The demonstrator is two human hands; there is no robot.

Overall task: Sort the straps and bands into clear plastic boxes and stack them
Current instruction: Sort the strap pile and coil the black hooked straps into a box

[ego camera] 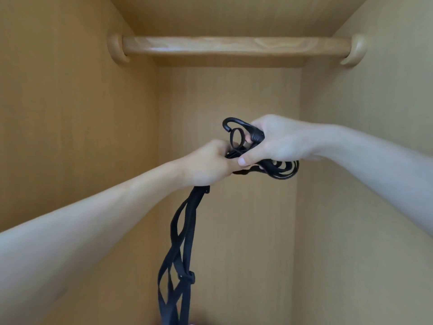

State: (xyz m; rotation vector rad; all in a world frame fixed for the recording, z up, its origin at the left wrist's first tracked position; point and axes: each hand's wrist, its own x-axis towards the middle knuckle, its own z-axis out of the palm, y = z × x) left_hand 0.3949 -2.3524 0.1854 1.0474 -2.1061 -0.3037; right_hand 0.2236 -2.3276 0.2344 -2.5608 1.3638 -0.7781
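I hold a bundle of black straps (180, 249) in mid-air inside a wooden wardrobe. My left hand (206, 164) grips the bundle from above, and several long loops hang from it down past the bottom of the view. My right hand (273, 141) grips the upper end, where a black hook (230, 124) sticks up to the left of its fingers. Coiled strap loops (284, 170) bulge out under my right palm. The two hands touch each other. No clear plastic box is in view.
A wooden hanging rail (234, 44) runs across the wardrobe above my hands, fixed to both side walls. The back panel (234, 95) and the left wall (70, 113) and right wall (363, 113) close in around my arms.
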